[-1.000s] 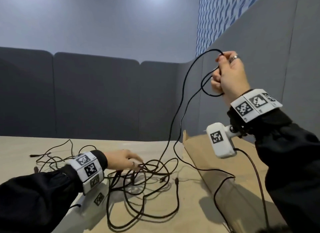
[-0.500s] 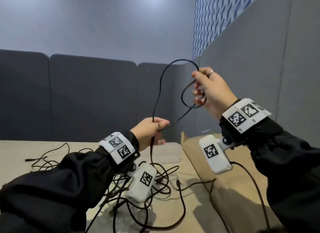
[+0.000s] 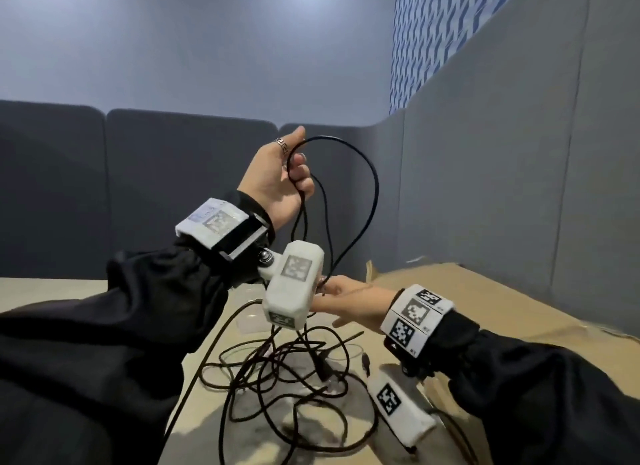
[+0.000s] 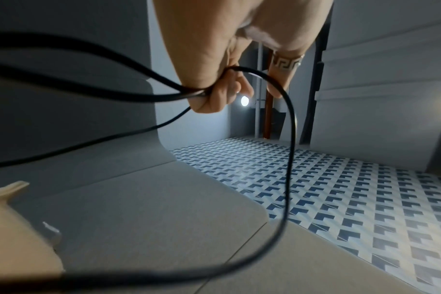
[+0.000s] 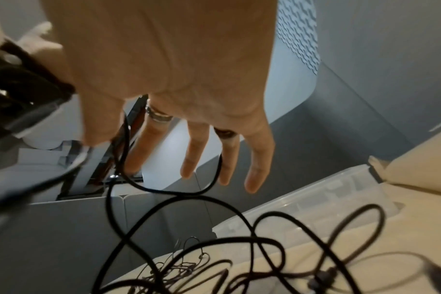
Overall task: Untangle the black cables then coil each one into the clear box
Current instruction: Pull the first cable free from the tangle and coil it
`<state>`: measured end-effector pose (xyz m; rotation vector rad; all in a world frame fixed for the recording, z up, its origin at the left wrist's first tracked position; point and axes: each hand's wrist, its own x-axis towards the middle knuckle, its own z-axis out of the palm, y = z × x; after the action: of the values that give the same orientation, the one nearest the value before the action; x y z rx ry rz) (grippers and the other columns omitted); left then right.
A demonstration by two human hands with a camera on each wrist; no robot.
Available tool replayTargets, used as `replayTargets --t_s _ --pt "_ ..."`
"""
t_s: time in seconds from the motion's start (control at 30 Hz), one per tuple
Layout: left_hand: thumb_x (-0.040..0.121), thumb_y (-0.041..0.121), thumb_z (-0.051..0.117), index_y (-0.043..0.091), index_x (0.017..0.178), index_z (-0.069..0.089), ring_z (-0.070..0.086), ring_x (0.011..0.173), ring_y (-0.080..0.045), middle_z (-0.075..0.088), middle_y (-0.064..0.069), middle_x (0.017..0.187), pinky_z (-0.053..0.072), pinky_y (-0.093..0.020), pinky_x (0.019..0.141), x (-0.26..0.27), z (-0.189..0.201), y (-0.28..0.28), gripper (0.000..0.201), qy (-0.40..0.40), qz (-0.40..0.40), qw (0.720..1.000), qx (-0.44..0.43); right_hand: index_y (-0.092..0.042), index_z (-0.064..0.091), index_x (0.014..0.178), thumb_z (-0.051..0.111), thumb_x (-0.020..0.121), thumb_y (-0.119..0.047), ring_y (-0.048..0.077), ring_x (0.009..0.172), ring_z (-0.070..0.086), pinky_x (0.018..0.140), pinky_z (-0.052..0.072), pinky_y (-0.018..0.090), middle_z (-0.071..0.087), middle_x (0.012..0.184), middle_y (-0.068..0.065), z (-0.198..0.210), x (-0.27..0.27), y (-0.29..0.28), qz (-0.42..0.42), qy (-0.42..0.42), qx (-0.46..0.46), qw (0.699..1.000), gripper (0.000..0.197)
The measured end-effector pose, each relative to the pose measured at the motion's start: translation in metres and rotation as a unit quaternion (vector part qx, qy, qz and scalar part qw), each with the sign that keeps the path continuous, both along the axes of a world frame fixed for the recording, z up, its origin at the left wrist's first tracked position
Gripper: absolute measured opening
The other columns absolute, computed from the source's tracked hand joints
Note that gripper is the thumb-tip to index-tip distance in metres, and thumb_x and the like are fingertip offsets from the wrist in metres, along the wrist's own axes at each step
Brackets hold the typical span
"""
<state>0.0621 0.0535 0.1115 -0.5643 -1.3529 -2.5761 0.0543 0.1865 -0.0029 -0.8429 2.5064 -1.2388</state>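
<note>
My left hand (image 3: 294, 170) is raised above the table and grips a few loops of one black cable (image 3: 372, 187); the left wrist view shows the fingers (image 4: 214, 95) curled round the strands. The cable hangs down to my right hand (image 3: 349, 302), which is low over the table with straight, spread fingers (image 5: 202, 157). The strand runs between its thumb and forefinger and loops under the fingers. A tangle of black cables (image 3: 287, 371) lies on the table below. The clear box (image 5: 315, 201) stands behind the tangle, mostly hidden in the head view by my left wrist camera.
Brown cardboard (image 3: 485, 291) covers the table's right side against the grey partition (image 3: 485, 187). A second bunch of thin cables (image 5: 179, 264) lies farther off on the table. Grey padded panels close off the back and the right.
My left hand rose from the tangle and took over the cable loops, and it now holds them high. My right hand let go of them and dropped low with its fingers opened.
</note>
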Motion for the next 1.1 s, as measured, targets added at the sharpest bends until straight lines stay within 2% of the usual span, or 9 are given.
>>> replayTargets --t_s 0.17,0.27,0.4,0.5,0.6,0.77,0.9,0.97,1.1 --pt "0.093 0.032 0.056 0.022 0.073 0.042 0.023 0.042 -0.004 0.031 0.008 0.055 0.021 -0.016 0.04 -0.002 0.008 -0.026 0.026 0.038 0.05 0.998 0.002 -0.019 0.063 0.11 0.057 0.091 -0.038 0.018 0.117 0.052 0.09 0.044 0.042 0.061 0.123 0.007 0.009 -0.007 -0.002 -0.039 0.052 -0.027 0.998 0.028" --pt "0.096 0.035 0.051 0.02 0.08 0.044 0.024 0.04 -0.004 0.033 0.007 0.059 0.023 -0.018 0.041 -0.007 0.004 -0.051 0.023 0.072 0.148 0.984 -0.071 -0.025 0.059 0.087 0.055 0.092 -0.034 0.014 0.089 0.056 0.072 0.046 0.031 0.064 0.097 0.004 0.017 -0.013 0.006 -0.089 0.106 -0.073 0.988 0.011" --pt "0.097 0.035 0.048 0.014 0.098 0.048 0.032 0.039 -0.004 0.037 0.003 0.07 0.044 -0.022 0.044 -0.012 -0.017 -0.072 0.021 0.056 0.229 0.959 -0.157 -0.008 0.054 0.083 0.052 0.09 -0.021 0.011 0.058 0.04 0.051 0.036 0.016 0.049 0.066 0.0 0.031 -0.02 0.016 -0.175 0.274 -0.062 0.944 0.014" --pt "0.094 0.041 0.051 0.016 0.118 0.043 0.038 0.051 -0.006 0.042 0.002 0.09 0.054 -0.025 0.052 -0.009 -0.02 -0.077 0.036 0.02 0.258 0.953 -0.16 -0.005 0.051 0.079 0.05 0.09 -0.018 0.013 0.065 0.049 0.062 0.052 0.03 0.057 0.071 0.012 0.058 -0.022 0.016 -0.187 0.281 -0.162 0.927 0.017" --pt "0.08 0.057 0.061 0.026 0.118 0.048 0.044 0.075 -0.012 0.045 0.004 0.106 0.051 -0.031 0.068 0.001 -0.025 -0.063 0.051 -0.004 0.194 0.957 -0.216 -0.013 0.044 0.078 0.042 0.097 -0.011 0.016 0.076 0.06 0.07 0.055 0.047 0.055 0.081 0.006 0.094 -0.01 0.001 -0.115 0.166 -0.341 0.918 0.019" --pt "0.068 0.065 0.057 0.042 0.125 0.05 0.046 0.123 -0.033 0.053 0.002 0.128 0.03 -0.058 0.104 0.005 -0.062 -0.03 0.062 -0.041 -0.001 0.937 -0.347 -0.011 0.039 0.081 0.03 0.102 -0.012 0.025 0.08 0.062 0.071 0.053 0.044 0.06 0.072 0.003 0.106 0.01 -0.028 -0.012 0.05 -0.477 0.877 0.023" --pt "0.084 0.064 0.046 0.031 0.11 0.057 0.057 0.11 -0.047 0.059 -0.018 0.126 0.034 -0.069 0.096 0.004 -0.082 -0.027 0.044 -0.085 -0.241 0.941 -0.222 -0.011 0.039 0.081 0.03 0.103 -0.014 0.033 0.08 0.059 0.061 0.054 0.036 0.068 0.084 0.013 0.086 0.011 -0.029 0.013 -0.002 -0.451 0.892 0.024" --pt "0.087 0.059 0.045 0.022 0.1 0.059 0.067 0.087 -0.038 0.067 -0.018 0.098 0.044 -0.065 0.086 0.005 -0.087 -0.029 0.041 -0.113 -0.256 0.944 -0.177 -0.01 0.04 0.084 0.032 0.101 -0.01 0.028 0.085 0.063 0.055 0.054 0.024 0.061 0.091 0.015 0.075 0.005 -0.029 -0.013 0.061 -0.386 0.92 0.019" --pt "0.093 0.044 0.041 0.022 0.087 0.049 0.035 0.035 -0.009 0.044 0.0 0.059 0.047 -0.024 0.047 0.001 -0.088 -0.048 0.024 -0.192 -0.171 0.947 -0.192 -0.009 0.044 0.096 0.036 0.101 -0.013 0.016 0.09 0.058 0.062 0.042 0.005 0.057 0.1 0.009 0.059 -0.009 -0.022 -0.07 0.21 -0.209 0.953 0.011"
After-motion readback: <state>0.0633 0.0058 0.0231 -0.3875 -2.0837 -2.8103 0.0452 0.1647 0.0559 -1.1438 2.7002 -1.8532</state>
